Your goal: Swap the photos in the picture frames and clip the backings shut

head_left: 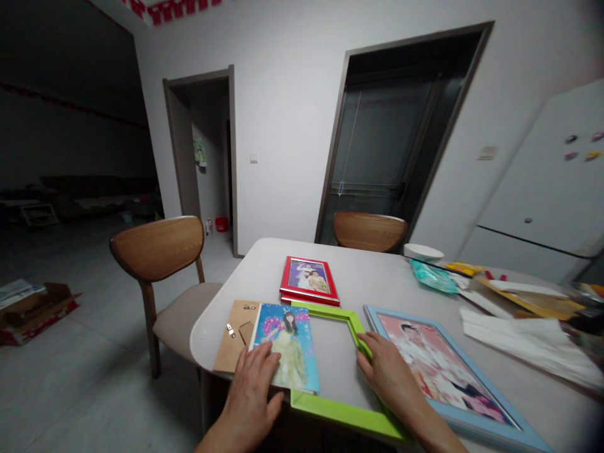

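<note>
A photo print (287,346) of a person in a pale dress on a blue background lies partly over a brown backing board (236,340) with metal clips. My left hand (255,380) rests on the print's lower left part, fingers laid out and thumb apart. Beside the print is an empty lime-green picture frame (340,415), whose left side the print covers. My right hand (387,368) has its fingers round the frame's right bar. To the right of that hand a light-blue framed photo (443,365) lies flat.
Red framed photos (309,280) are stacked toward the table's far side. A white bowl (423,252), a teal plastic packet (433,277), a white sheet (528,340) and a brown envelope (528,299) lie on the right. Wooden chairs (158,248) stand left and behind.
</note>
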`<state>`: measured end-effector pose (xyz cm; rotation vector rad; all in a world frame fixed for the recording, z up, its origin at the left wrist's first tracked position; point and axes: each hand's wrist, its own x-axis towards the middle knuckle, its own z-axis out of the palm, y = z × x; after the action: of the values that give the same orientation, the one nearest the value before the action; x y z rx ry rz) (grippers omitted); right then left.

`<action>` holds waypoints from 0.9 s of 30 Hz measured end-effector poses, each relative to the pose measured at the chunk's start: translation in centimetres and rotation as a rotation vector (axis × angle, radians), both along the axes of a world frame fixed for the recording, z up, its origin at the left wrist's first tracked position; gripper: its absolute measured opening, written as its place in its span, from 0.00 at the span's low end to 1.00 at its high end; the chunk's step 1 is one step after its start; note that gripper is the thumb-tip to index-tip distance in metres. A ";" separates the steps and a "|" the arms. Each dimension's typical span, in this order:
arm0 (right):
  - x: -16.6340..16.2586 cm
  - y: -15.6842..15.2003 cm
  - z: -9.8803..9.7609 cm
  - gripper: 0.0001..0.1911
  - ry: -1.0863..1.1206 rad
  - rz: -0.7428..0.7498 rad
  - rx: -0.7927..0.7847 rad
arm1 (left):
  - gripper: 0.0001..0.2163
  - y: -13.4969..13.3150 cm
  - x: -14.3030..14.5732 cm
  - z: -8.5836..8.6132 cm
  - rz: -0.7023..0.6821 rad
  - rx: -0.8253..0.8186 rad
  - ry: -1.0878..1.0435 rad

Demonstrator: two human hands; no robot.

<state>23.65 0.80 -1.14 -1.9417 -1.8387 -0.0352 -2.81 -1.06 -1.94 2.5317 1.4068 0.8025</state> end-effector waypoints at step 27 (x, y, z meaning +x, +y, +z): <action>-5.1 -1.3 2.3 0.16 0.429 0.298 0.021 | 0.12 3.4 0.8 5.1 0.109 -0.091 -0.950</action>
<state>18.58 -0.54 1.15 -1.4953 -1.7938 0.4211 -2.02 2.36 3.16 1.5855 1.1676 1.6046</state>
